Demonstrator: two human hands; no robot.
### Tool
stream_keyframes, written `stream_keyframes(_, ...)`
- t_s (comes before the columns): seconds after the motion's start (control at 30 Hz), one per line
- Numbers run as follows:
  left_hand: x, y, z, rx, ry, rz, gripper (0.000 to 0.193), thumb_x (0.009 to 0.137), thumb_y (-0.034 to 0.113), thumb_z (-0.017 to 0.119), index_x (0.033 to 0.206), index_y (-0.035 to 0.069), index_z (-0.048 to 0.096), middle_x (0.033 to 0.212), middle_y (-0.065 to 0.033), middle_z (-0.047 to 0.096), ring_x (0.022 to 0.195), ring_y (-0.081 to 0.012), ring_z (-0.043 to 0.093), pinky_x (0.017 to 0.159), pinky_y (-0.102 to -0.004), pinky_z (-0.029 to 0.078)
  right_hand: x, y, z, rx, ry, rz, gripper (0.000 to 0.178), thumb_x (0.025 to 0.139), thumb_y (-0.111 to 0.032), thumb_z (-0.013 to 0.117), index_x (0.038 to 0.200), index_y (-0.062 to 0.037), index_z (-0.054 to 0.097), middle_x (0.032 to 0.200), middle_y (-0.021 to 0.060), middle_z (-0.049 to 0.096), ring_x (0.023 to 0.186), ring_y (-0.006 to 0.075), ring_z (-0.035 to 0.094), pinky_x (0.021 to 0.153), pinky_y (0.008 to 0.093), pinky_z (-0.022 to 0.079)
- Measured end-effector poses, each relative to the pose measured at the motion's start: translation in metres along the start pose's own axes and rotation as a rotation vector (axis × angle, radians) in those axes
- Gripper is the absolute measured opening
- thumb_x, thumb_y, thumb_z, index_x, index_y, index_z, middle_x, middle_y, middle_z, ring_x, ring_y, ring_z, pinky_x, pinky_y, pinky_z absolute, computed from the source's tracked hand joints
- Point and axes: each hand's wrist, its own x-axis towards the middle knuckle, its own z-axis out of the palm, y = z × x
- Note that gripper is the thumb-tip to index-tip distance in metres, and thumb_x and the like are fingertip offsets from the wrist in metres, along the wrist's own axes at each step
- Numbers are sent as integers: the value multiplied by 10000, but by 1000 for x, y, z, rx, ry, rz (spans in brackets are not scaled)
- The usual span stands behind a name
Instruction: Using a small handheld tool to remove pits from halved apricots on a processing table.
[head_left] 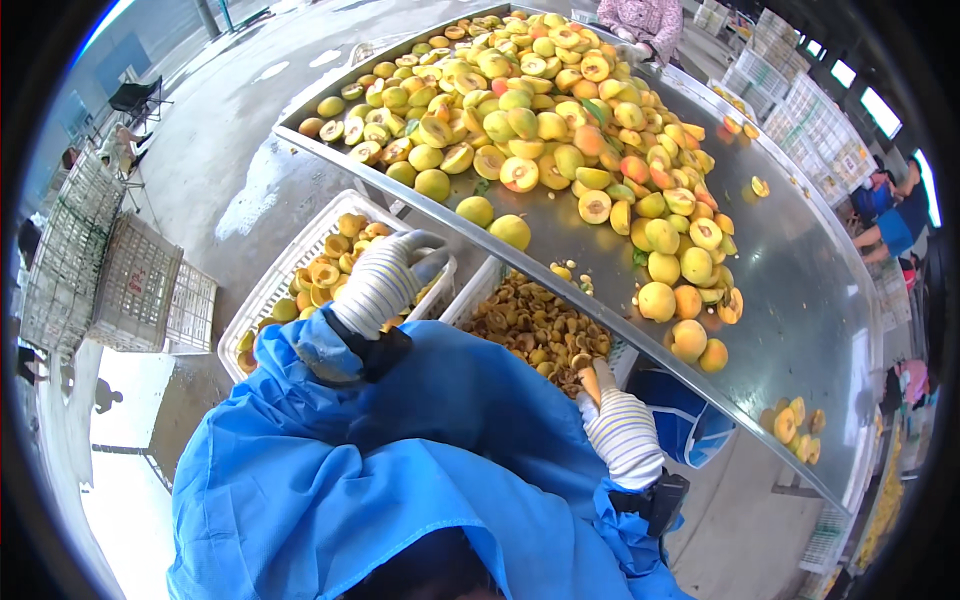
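My left hand, in a striped glove with grey fingertips, hovers over a white plastic crate of yellow peach halves. Its fingers are bent and apart, with nothing visible between them. My right hand, in a similar glove, is closed around a slim orange-tan thing, whose kind I cannot make out. That hand is at the near edge of a second white crate, which holds brown peach pits. Above both crates, a metal table bears a large heap of yellow peaches, many of them halved.
The table's raised rim runs between me and the heap. Across the table stands a person in a pink patterned top. Stacked white crates stand at left, more crates at far right. A blue-and-white container sits beneath the table edge.
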Motion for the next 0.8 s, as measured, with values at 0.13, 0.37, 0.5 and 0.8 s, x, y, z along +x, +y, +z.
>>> stream_keyframes(0.13,28,-11,-5,343,191,198,301,844,271,711,1100,113,710,1101,-135,670,992,-351,640,867,-414,521,4,-1,1,-67,35,3,645,929,-319,585,1490,-92,366,761,256,665,737,432,665,663,516,530)
stream_keyframes(0.37,179,22,47,575,-102,-14,345,895,411,609,1004,115,748,914,-123,726,890,-309,691,804,-417,534,9,-1,4,1,28,-1,590,919,-309,587,1470,-183,417,913,250,683,854,428,665,758,515,525)
stream_keyframes(0.5,212,44,67,499,-358,-253,444,823,502,692,1027,110,737,876,-124,717,852,-306,693,789,-416,537,7,4,7,-23,-31,27,590,913,-327,596,1470,-242,419,920,220,693,862,398,678,791,499,530)
stream_keyframes(0.8,153,58,80,-261,-153,-92,629,750,293,846,1235,38,535,1013,-119,671,891,-223,673,753,-331,565,14,9,10,182,238,-90,437,921,-369,587,1262,-99,540,891,269,664,848,435,649,741,532,512)
